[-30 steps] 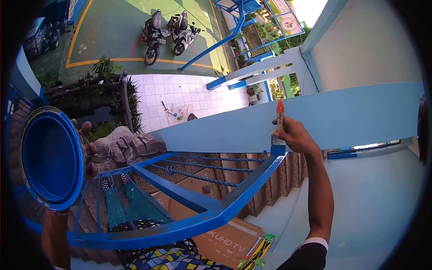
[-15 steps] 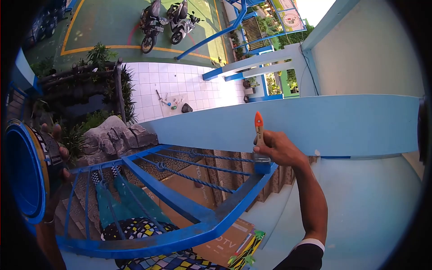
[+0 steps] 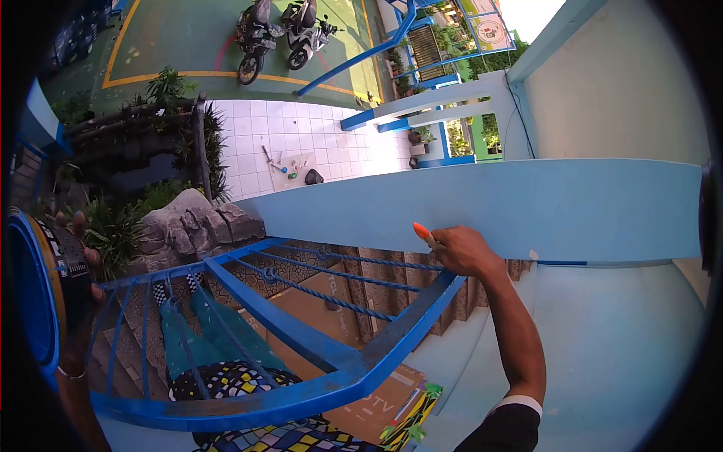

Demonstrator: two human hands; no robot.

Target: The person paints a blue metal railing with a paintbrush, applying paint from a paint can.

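Grasps brush [image 3: 422,231] in right fingers [image 3: 449,238], now tipped over from upright near rail [image 3: 410,327]; hides bristles, leaving contact unconfirmed. Grasps can [image 3: 70,260] in left fingers [image 3: 93,257].

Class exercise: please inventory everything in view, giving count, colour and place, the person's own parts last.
Paintbrush: one, orange-tipped handle, in the right hand
Paint can: one, blue inside, far left
Railing: one, blue, centre
Ledge: one, light blue, beyond the railing
Steps: several, brown, below the railing
Cardboard: count unclear, brown, below the railing
Rock: one formation, grey, left of centre
Plants: several, green, mainly left
Motorbikes: two, dark and whitish, top
Court: one, green, yellow-lined, top
Tiles: many, white, upper centre
Small items: several, mixed, on the tiles
Sign: one, mostly white, upper right
Left hand: one, bare, at the can
Right hand: one, bare, above the railing
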